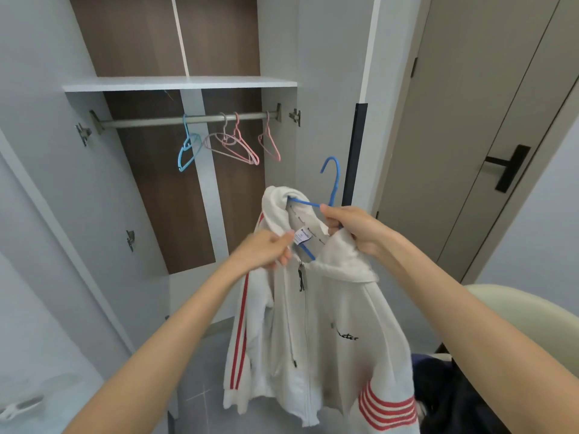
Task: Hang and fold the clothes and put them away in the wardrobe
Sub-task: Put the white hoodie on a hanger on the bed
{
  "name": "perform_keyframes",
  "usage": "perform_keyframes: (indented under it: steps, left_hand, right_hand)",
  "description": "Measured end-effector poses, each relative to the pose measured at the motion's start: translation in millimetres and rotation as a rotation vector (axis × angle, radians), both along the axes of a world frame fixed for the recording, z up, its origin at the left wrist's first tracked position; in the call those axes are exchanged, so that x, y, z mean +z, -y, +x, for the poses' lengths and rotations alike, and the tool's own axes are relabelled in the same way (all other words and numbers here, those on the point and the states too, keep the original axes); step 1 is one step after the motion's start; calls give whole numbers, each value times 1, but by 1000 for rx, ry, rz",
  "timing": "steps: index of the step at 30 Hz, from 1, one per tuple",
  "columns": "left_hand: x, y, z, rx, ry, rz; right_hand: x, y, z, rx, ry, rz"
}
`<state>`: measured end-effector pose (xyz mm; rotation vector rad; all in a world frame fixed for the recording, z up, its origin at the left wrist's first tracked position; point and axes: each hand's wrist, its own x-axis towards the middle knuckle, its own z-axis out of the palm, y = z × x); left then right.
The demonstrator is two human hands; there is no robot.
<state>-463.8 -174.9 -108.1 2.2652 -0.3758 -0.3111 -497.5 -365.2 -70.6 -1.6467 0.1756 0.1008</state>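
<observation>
Room: open wardrobe (94, 189) filling the 9 to 12 o'clock part of the view, white panels with a brown back. It has one white shelf (194, 83) and, under it, one metal rail (150, 122). One closed beige door (470, 120) stands at 2 o'clock with a black handle (509, 167). Grey tiled floor (200, 371) at 7 o'clock. A cream rounded edge (517, 305) shows at 4 o'clock, with dark cloth (445, 380) beside it at 5 o'clock; what either is cannot be told. Hands: left hand (266, 250), near centre, has its fingers closed narrow, pinching the neck edge of the white hoodie (329, 308) just beside its label. Right hand (354, 228), at 3 o'clock of the left, is curled tight round the dark blue hanger (335, 173) and the hoodie's shoulder cloth together. Task item: one hoodie, with red stripes and a front zip, held in the air in front of the wardrobe and hanging from centre toward 6 o'clock. The hanger sits partly inside its neck, hook pointing up toward 12 o'clock. Count: five hangers in all. One is in hand and four are on the rail, namely one light blue hanger (188, 151), one grey hanger (219, 142) and two pink hangers (242, 145), the further one (270, 147) apart toward the rail's 3 o'clock end.
</observation>
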Motion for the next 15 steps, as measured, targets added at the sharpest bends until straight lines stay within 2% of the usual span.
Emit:
perform_keyframes:
  steps: [2, 3, 4, 8, 11, 15]
  left_hand:
    - [-4, 16, -15, -120, -284, 35]
    - [-7, 21, -19, -158, -407, -19]
    - [-11, 27, -20, -168, -522, -140]
    - [-14, 43, -22, -34, -957, -843]
    - [-13, 52, -22, 40, -1048, -1138]
    - [-19, 56, -25, 109, -1031, -1227]
  right_hand:
    - [6, 2, 3, 11, 43, 44]
    - [9, 3, 4, 22, 67, 68]
    - [11, 4, 4, 30, 88, 84]
    - [15, 10, 7, 71, 126, 114]
    - [13, 16, 11, 74, 118, 164]
    - [10, 30, 17, 64, 107, 168]
